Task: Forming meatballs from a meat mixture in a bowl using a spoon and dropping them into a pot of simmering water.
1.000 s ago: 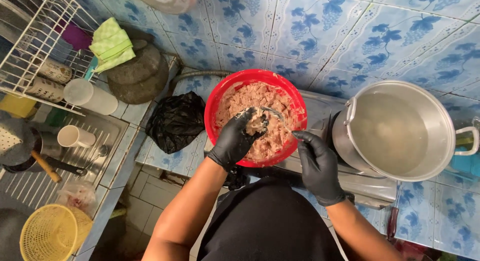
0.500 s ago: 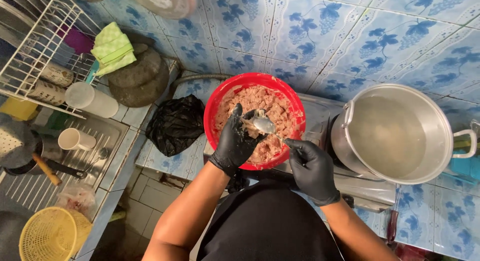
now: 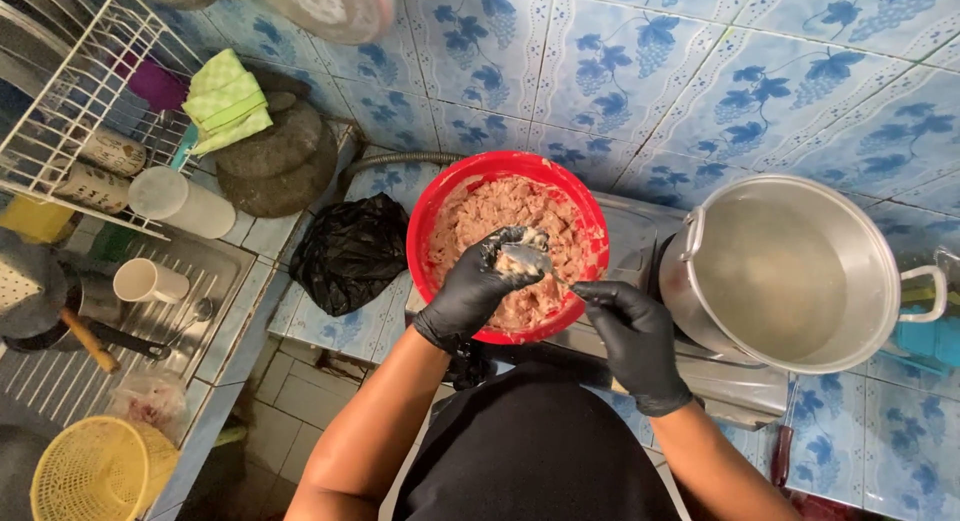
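Left hand (image 3: 478, 286), black-gloved, cupped round a lump of minced meat (image 3: 515, 256) over the red bowl (image 3: 430, 216) mid-bench; right hand (image 3: 632, 331) pinching a spoon (image 3: 528, 261). Bowl mostly full; steel pot (image 3: 880, 251) at right holding only cloudy water.

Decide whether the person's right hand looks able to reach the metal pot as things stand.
Probably yes: the right hand is beside the metal pot, with nothing visible between them, though its fingers seem to hold a spoon handle.

Black gloves (image 3: 478, 291), red bowl (image 3: 430, 221), pinkish-beige mince (image 3: 480, 206); silver pot (image 3: 860, 251); blue vine-patterned tiles (image 3: 620, 61); green checked cloth (image 3: 228, 101); yellow basket (image 3: 95, 471); black bag (image 3: 350, 251).
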